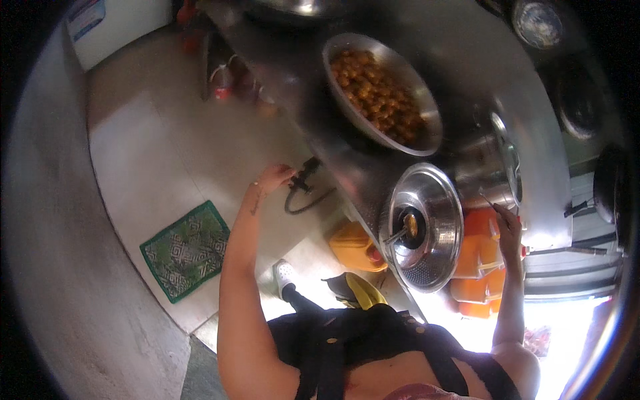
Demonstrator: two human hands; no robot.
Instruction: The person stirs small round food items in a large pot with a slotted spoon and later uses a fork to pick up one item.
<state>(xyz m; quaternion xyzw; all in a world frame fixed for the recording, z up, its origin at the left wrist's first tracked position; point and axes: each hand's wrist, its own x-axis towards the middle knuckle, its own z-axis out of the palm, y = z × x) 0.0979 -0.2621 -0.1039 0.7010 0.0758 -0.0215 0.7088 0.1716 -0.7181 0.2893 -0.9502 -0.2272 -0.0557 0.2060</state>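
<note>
My left hand (pixel 277 177) reaches down beside the counter's front edge, its fingertips on a black valve (pixel 301 181) with a bent dark hose (pixel 305 210). My right hand (pixel 509 220) grips the thin metal handle of a utensil (pixel 487 197). That handle points toward a tall steel pot (pixel 480 162), and the utensil's far end is hard to make out. Between my hands sits a perforated steel colander (pixel 427 272), holding a dark round piece with a metal handle. Behind it stands a wide steel bowl (pixel 345 102) of browned food chunks (pixel 375 95).
Orange-filled plastic containers (pixel 480 250) stand right of the colander. Below the counter (pixel 320 120) is a yellow jerrycan (pixel 355 245). A green patterned mat (pixel 187 252) lies on the tiled floor (pixel 150 150). Dark pans (pixel 605 190) are at the far right.
</note>
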